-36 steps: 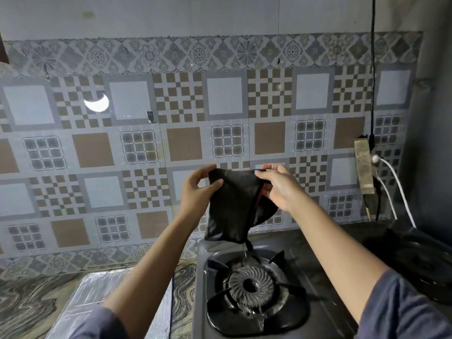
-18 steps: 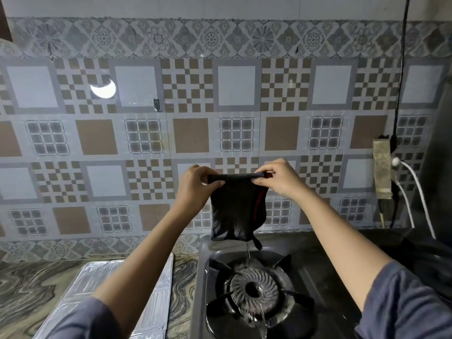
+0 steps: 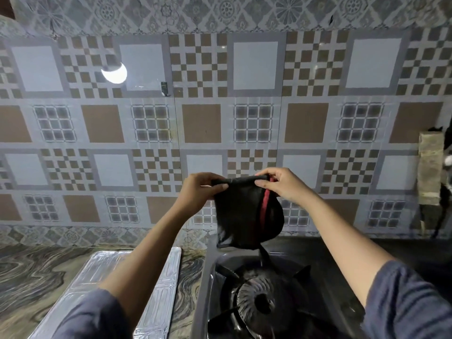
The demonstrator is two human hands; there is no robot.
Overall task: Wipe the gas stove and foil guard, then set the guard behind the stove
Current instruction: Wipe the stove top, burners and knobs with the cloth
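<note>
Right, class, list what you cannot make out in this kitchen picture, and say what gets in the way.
Head view only:
- Foil guard: the left forearm crosses it and the bottom edge cuts it off.
- Stove: its front is cut off below, its right side lost in shadow and behind the right arm.
- Cloth: folded, gripped by the left hand and right hand, so its inner side is hidden.

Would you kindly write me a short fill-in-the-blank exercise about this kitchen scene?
1. The left hand and right hand pinch the top edge of a black cloth with a ____ stripe.
2. The cloth hangs ____ the stove.
3. The foil guard lies flat on the counter, to the ____ of the stove.

Missing words: red; above; left.
</note>
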